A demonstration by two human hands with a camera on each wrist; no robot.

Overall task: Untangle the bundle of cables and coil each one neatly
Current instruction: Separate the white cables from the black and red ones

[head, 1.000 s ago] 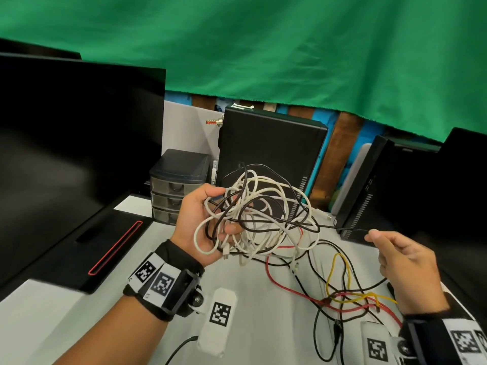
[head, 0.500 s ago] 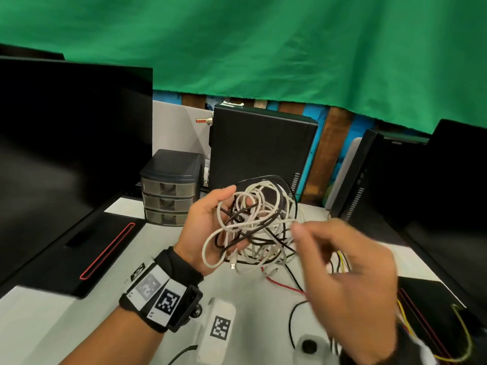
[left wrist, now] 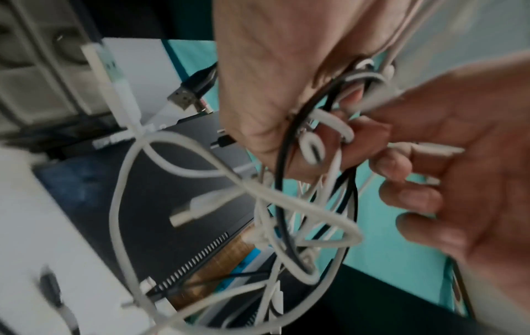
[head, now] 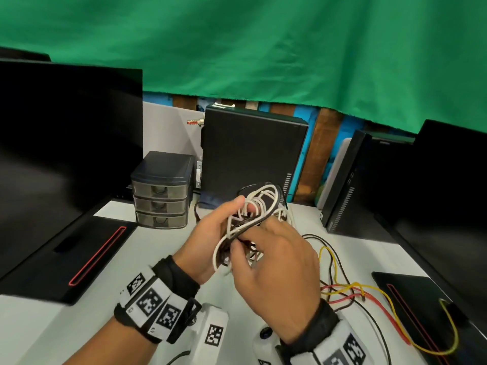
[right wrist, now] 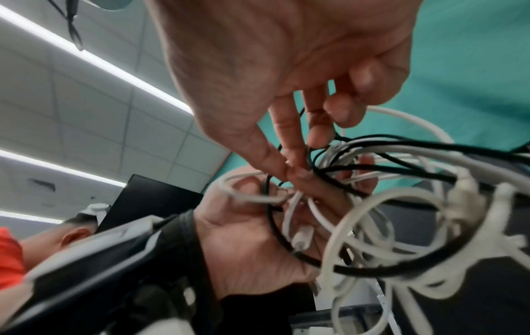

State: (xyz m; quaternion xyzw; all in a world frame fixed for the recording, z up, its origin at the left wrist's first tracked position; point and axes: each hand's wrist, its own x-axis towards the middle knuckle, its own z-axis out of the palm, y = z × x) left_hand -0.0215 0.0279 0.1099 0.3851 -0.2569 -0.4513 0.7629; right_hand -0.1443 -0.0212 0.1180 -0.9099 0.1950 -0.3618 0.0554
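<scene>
Above the white tabletop (head: 163,248) we see a tangled bundle of cables (head: 259,206), white and black loops knotted together, held up in the air between two hands. The left hand (head: 208,241) has its grip closed around one side of the bundle, fingers and thumb curled through the loops. The right hand (head: 276,262) meets it from the other side; in the right wrist view its thumb and forefinger (right wrist: 289,145) are pressed together, a narrow grip pinching strands deep in the knot, though we cannot tell which cable they hold. Several white USB plugs (left wrist: 189,210) dangle free from the bundle in the left wrist view. To the right, a red wire (head: 379,309), a yellow wire (head: 329,259) and thin black leads lie loose on the tabletop, trailing toward the hands. Behind stand a small grey drawer unit (head: 162,191), a black computer case (head: 253,154) and a green backdrop (head: 263,48).
</scene>
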